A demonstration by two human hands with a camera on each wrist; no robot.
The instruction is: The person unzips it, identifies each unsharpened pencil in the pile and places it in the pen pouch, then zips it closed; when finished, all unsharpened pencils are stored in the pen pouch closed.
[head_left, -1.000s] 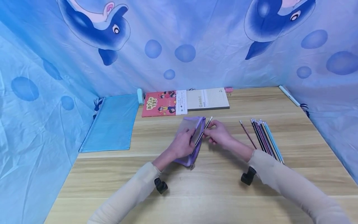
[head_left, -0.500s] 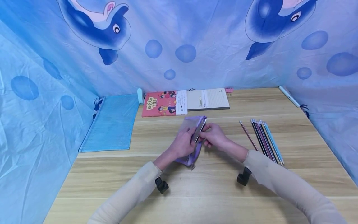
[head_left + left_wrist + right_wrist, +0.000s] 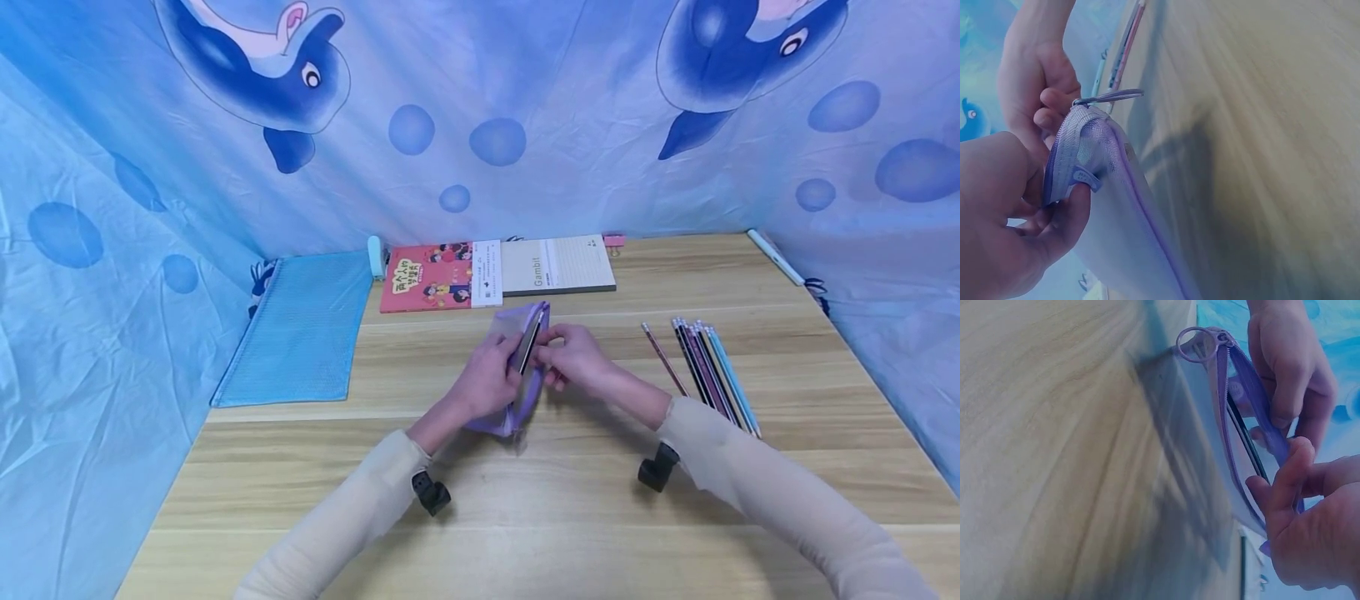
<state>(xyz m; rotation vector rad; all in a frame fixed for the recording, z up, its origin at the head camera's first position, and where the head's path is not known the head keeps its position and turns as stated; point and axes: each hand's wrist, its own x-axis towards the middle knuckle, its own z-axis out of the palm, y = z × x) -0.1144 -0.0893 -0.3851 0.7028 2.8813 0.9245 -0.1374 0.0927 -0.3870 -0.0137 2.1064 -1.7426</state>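
Observation:
A purple zip pencil case (image 3: 534,390) stands on its side mid-table, its zipped mouth gaping upward. My left hand (image 3: 487,379) grips its left side, fingers reaching over the rim. A black pencil (image 3: 529,348) lies lengthwise within the mouth; the right wrist view shows its dark shaft between the two zipper edges. My right hand (image 3: 573,360) pinches the case's right edge near the far end, thumb and forefinger right at the opening. A ring-shaped zipper pull (image 3: 1195,345) hangs at the near end. The lower part of the pencil is hidden by the case and left hand.
One dark red pencil (image 3: 664,358) and a row of several pencils (image 3: 716,375) lie to the right. Behind are a red book (image 3: 427,279) and a pale notebook (image 3: 558,265). A blue mesh pouch (image 3: 292,333) lies left; a light-blue pen (image 3: 776,257) lies back right.
The pencil, earlier sticking out above the case between my right fingers, has gone down inside. My right hand has moved left onto the case's edge; the case has tipped slightly upright.

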